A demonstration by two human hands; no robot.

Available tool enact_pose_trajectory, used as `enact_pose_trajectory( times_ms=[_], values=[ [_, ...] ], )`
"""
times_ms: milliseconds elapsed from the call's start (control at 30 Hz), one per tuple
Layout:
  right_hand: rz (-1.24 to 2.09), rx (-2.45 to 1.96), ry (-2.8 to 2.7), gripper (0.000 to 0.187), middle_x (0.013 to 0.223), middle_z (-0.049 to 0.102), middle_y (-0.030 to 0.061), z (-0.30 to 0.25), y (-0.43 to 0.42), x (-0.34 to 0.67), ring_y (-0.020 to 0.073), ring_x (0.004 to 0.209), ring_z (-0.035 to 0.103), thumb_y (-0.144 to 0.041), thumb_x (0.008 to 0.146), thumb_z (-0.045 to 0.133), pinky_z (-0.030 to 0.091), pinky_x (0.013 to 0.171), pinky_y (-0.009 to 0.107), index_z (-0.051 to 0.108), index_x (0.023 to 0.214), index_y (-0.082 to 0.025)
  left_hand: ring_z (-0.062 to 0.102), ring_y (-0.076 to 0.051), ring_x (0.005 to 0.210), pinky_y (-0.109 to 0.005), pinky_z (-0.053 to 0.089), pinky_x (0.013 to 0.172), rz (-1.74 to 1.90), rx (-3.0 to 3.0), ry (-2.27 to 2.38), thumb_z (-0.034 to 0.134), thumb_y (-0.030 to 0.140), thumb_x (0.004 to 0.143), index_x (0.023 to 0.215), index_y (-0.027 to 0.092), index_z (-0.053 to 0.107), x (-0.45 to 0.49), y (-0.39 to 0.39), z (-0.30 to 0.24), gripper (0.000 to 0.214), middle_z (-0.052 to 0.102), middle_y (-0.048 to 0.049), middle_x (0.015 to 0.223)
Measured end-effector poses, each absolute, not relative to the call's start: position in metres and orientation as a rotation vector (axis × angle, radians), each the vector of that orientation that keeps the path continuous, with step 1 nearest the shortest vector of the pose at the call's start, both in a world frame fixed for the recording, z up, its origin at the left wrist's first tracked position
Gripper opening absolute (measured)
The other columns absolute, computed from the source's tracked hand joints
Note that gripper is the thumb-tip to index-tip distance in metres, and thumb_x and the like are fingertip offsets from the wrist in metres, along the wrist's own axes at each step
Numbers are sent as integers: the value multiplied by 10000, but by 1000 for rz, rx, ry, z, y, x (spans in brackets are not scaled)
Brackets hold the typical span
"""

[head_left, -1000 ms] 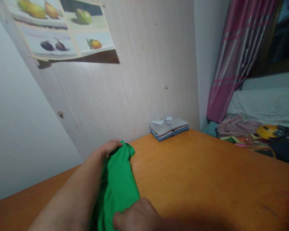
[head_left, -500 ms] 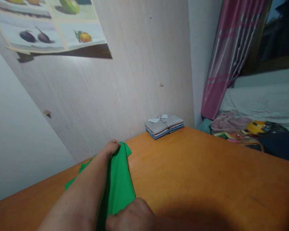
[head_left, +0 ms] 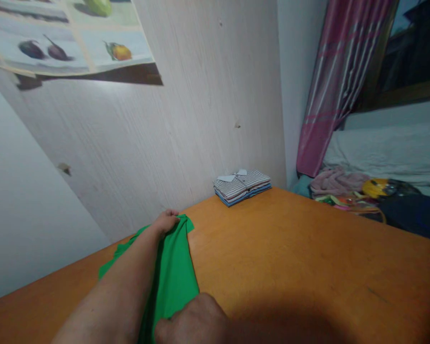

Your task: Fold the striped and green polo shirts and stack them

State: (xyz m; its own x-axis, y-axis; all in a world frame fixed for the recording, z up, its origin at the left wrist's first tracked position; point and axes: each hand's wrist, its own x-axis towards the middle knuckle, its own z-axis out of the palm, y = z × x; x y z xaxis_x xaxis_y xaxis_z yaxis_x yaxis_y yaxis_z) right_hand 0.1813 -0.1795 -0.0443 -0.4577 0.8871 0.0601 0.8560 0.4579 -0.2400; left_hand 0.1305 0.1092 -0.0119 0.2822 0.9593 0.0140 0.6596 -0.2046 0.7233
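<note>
A green shirt [head_left: 175,272] lies on the orange table, stretched between my two hands, its far end near the wall. My left hand [head_left: 167,222] reaches forward and pinches the cloth near its far edge, with a small flap sticking out to the right of the fingers. Close to me, at the bottom of the view, my right hand [head_left: 195,320] is closed in a fist on the near end of the cloth. My left forearm covers part of the shirt, and its nearest edge falls outside the view.
A neat stack of folded striped shirts [head_left: 241,187] sits at the table's back edge against the wall. The orange table [head_left: 272,258] spreads to the right. Beyond it are a pink curtain [head_left: 329,95] and a heap of clothes [head_left: 338,181]. A fruit poster [head_left: 75,43] hangs on the wall.
The far end of the shirt has come down slightly under my left hand. Both hands keep their hold, and the view has shifted a little.
</note>
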Motion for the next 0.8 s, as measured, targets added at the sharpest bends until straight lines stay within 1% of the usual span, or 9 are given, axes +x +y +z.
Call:
enact_pose_trajectory(
  times_ms=[100,233,300,367,467,533,567,700,800],
  values=[
    [259,-1503,-2538,369,765,759,12,-39,-183,185,232,664,726,-585,926,492,551,599,343,649,961,-253,666,-194,806,-279,515,700,723,2072,1542,648,160,744,1067,160,580,132,113,-13,330,715,-70,907],
    [305,-1471,-2561,338,813,777,31,-32,-188,189,243,689,740,-547,931,520,561,624,354,653,968,-239,643,-217,978,-291,483,810,777,2269,1591,612,200,791,1054,193,574,130,113,-4,267,698,-88,1057],
    [303,-1460,-2541,319,830,783,46,-29,-189,190,254,700,746,-518,924,537,561,626,361,661,977,-229,646,-218,1003,-289,478,830,730,2339,1589,605,211,805,1042,203,586,129,111,-2,238,705,-87,1088],
    [309,-1465,-2535,306,836,785,57,-26,-190,191,269,708,751,-493,917,545,564,624,374,668,991,-223,668,-215,971,-291,484,822,646,2374,1600,616,205,801,1066,213,598,128,109,-2,265,727,-77,1071],
    [368,-1476,-2567,331,837,786,73,-20,-189,192,293,738,758,-498,911,527,572,621,393,674,1005,-218,693,-259,943,-360,493,833,547,2379,1711,613,197,793,1112,228,599,124,108,-5,320,756,-82,1011],
    [408,-1481,-2590,342,835,787,77,-17,-189,192,301,759,761,-507,911,508,579,630,405,675,995,-220,690,-312,983,-430,487,852,532,2375,1829,583,206,809,1134,220,586,119,108,-6,325,757,-120,1029],
    [429,-1483,-2598,341,836,787,74,-15,-188,192,299,766,762,-507,913,501,583,639,407,674,987,-223,687,-325,995,-445,487,853,527,2381,1872,570,212,818,1138,212,580,117,108,-6,320,753,-138,1046],
    [445,-1492,-2596,335,862,790,66,-15,-187,192,291,794,764,-505,927,485,588,658,406,667,991,-231,680,-299,1016,-388,501,857,509,2521,1852,544,220,834,1084,179,611,110,104,-2,262,729,-161,1099],
    [427,-1487,-2598,335,872,790,70,-18,-187,192,291,774,763,-490,932,480,586,648,409,661,1031,-226,632,-297,1141,-388,476,955,548,2671,1766,480,201,862,1100,155,643,110,97,1,292,692,-178,1191]
  ],
)
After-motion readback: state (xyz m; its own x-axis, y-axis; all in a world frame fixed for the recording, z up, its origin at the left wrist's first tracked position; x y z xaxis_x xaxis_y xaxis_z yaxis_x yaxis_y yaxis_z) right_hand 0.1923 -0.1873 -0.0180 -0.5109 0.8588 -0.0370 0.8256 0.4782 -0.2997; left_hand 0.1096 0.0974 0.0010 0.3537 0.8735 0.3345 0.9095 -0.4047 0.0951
